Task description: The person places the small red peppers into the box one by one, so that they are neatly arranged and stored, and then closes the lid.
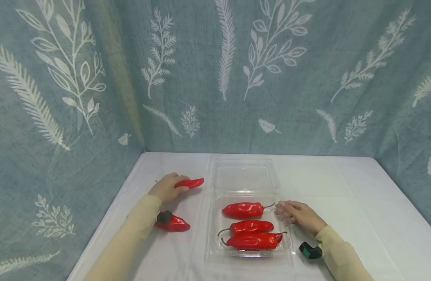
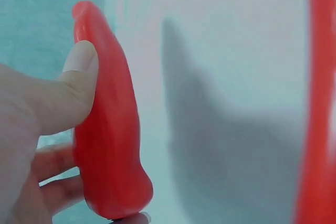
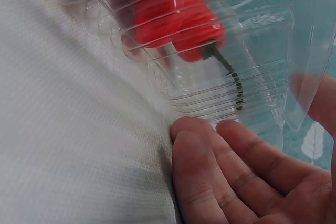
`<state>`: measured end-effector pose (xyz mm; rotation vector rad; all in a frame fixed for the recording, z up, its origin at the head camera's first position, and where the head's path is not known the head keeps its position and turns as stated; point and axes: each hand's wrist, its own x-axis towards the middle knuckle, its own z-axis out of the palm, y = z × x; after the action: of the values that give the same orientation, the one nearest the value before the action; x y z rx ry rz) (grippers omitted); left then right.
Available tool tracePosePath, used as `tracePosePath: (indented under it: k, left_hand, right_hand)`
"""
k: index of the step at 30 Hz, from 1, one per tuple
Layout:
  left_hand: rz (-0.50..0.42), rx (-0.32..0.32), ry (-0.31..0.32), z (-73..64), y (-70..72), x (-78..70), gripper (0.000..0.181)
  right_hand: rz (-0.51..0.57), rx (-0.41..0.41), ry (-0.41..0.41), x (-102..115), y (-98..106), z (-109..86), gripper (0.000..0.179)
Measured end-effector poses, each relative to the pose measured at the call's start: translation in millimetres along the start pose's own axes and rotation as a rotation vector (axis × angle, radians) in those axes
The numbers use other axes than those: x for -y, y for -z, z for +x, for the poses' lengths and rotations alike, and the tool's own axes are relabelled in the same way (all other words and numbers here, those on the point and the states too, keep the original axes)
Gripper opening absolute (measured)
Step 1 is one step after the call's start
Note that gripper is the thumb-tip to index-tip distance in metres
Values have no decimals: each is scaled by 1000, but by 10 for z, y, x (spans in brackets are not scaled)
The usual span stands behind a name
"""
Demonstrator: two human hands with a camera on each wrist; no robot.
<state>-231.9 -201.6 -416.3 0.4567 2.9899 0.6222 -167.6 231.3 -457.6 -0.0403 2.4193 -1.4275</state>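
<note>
In the head view my left hand (image 1: 169, 186) grips a red pepper (image 1: 194, 183) at the back left of the table. The left wrist view shows the thumb pressed along this pepper (image 2: 110, 124), with the other fingers behind and under it. My right hand (image 1: 301, 214) holds the right side of a clear plastic clamshell container (image 1: 211, 234). In the right wrist view the fingertips (image 3: 191, 145) rest against the ribbed wall, low near the cloth, and the thumb (image 3: 315, 100) is at the rim. Several red peppers (image 1: 243, 210) with green stems lie crosswise in the container.
Another red pepper (image 1: 174, 224) lies on the white tablecloth (image 1: 327, 187) by my left forearm, partly covered by the dark wrist camera (image 1: 164, 217). The container's lid (image 1: 243, 177) is folded back, away from me. A blue-green leaf-print curtain (image 1: 201, 78) stands behind the table.
</note>
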Motion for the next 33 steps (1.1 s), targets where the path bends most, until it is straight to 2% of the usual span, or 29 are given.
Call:
tracePosePath:
  k: [4,10,18,28,33]
  left_hand:
    - [16,-61,-49,-21,73,-158,39]
    - [63,-135,-90,-59,211,-503,45]
    - [93,-185,-195,-156,339,-927,41]
    - [95,-195,-224,-168,385,-1177,42]
    - [79,-183,-273,-211,354,-1307,40]
  right_hand:
    - [7,-5,2,-15,6,-2,56]
    - [3,-14,-13,-38,10,4,57]
    - [22,-3,20,-44,11,-15,53]
    - [23,-1,32,-36,2,4,56]
    - [27,-5,32,-36,-15,12,55]
